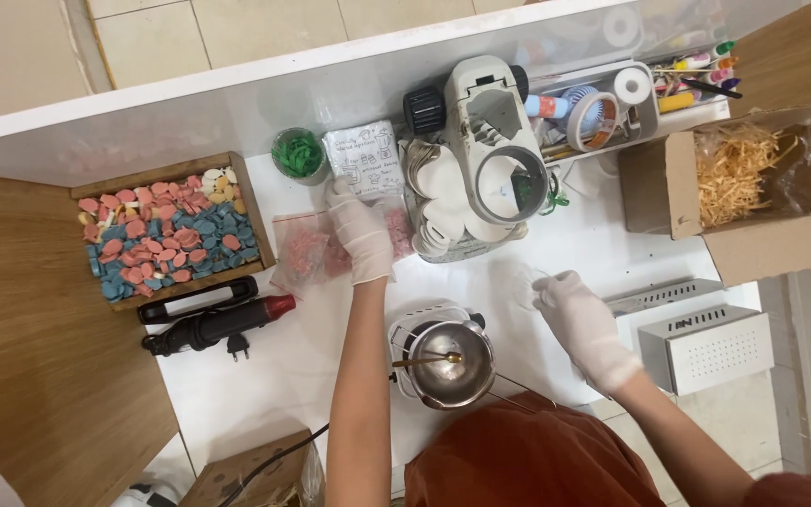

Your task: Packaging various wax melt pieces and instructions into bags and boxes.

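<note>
My left hand (pixel 360 230), in a white glove, reaches forward onto a clear bag of pink pieces (pixel 316 249) and touches the lower edge of a small white printed packet (pixel 365 158); whether it grips either one I cannot tell. My gloved right hand (pixel 582 319) holds a small clear round piece (pixel 527 284) at its fingertips over the white table (pixel 556 239). Between my arms stands a small metal melting pot (pixel 448 364) with a gold spoon (pixel 424 360) lying across it.
A wooden tray of pink, blue and cream pieces (pixel 169 235) sits at the left, a black heat gun (pixel 216 324) below it. A green-filled cup (pixel 298 153), a white machine (pixel 485 141), a cardboard box of straw (pixel 743 188) and a white perforated box (pixel 711 347) surround the work area.
</note>
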